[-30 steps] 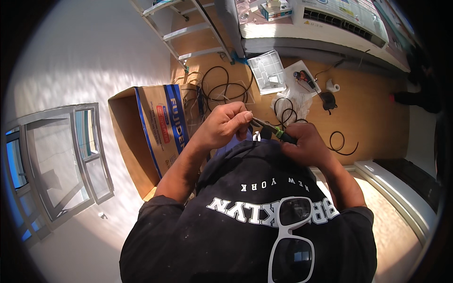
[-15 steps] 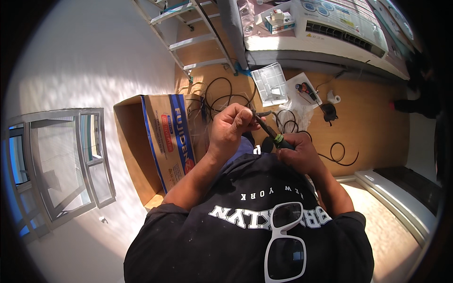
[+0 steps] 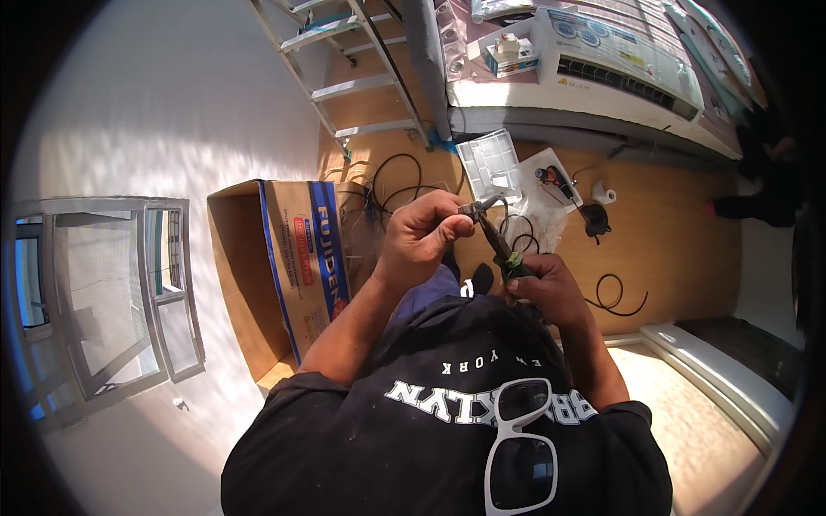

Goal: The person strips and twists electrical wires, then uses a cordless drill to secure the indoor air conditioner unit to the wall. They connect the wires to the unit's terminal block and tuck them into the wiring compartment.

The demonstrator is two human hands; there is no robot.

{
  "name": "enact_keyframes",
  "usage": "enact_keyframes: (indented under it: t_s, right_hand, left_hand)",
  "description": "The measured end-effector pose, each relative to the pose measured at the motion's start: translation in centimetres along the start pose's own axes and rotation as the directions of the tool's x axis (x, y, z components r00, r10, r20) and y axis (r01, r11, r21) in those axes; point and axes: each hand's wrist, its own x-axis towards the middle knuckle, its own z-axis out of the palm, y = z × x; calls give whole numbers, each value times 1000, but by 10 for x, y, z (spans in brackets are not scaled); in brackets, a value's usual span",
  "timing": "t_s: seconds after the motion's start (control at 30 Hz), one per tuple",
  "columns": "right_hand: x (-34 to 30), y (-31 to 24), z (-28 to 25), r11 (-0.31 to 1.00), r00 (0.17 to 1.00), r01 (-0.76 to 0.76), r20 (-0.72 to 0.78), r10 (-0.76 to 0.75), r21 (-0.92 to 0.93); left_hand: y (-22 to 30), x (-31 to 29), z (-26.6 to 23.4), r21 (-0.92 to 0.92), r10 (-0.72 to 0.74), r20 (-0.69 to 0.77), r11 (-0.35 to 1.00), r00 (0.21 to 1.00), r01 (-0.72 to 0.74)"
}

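My right hand is wrapped round a green-and-black handled tool that looks like pliers, its dark metal part slanting up and left. My left hand pinches the end of a black cable between thumb and fingers. The tool's tip meets the cable right beside my left thumb. How the tip sits on the cable is too small to make out. From there the cable bends down toward loops on the floor.
At left stands an open cardboard box, near a stepladder. Ahead lie a white plastic panel, a drill, a tape roll and coiled cable. A white air conditioner unit rests on a bed.
My left hand has turned slightly, with the thumb now lower along the cable end. The tool has tilted steeper, and my right hand has moved slightly lower.
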Motion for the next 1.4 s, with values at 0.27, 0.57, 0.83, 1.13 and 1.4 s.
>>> enact_keyframes:
  t_s: [0.27, 0.57, 0.83, 1.13, 1.4]
  right_hand:
    - [-6, -33, -22, 520, 934, 175, -27, -357, -836]
    - [-6, 1, -13, 819, 992, 70, -43, -115, -569]
    - [17, 2, 18, 270, 798, -525, 577, -175, 807]
    - [3, -59, -65, 867, 976, 109, 219, 1, -487]
    - [-9, -106, -118, 696, 970, 95, 222, 94, -712]
  left_hand:
    - [26, 13, -20, 635, -119, 279, 767, 953, -90]
    - [4, -7, 1, 351, -569, -126, 741, 813, 573]
    - [-11, 19, 24, -523, -83, 99, 843, 992, 123]
    - [33, 19, -11, 268, -221, 402, 956, 888, 116]
    - [38, 13, -39, 213, -374, 593, 927, 713, 309]
